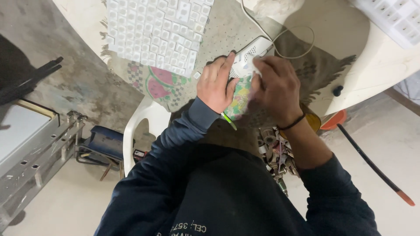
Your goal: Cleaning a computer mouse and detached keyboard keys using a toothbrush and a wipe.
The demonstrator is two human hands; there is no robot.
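Note:
My left hand [215,83] and my right hand [276,85] are together over a cloth-covered table. Both grip a white computer mouse [250,54] with a perforated shell, its pale cable [286,41] looping away toward the far side. A green-tipped thin tool [228,121] pokes out below my left hand. My right wrist wears a black band [292,123]. The underside of the mouse is hidden by my fingers.
A white tray of several small keycaps [153,30] lies at the far left of the table; another such tray [398,19] is at the far right. A patterned cloth [164,83] covers the table. White plastic chair arm [140,126], metal frame [39,153], scrap parts [273,150], black rod [372,164] on the floor.

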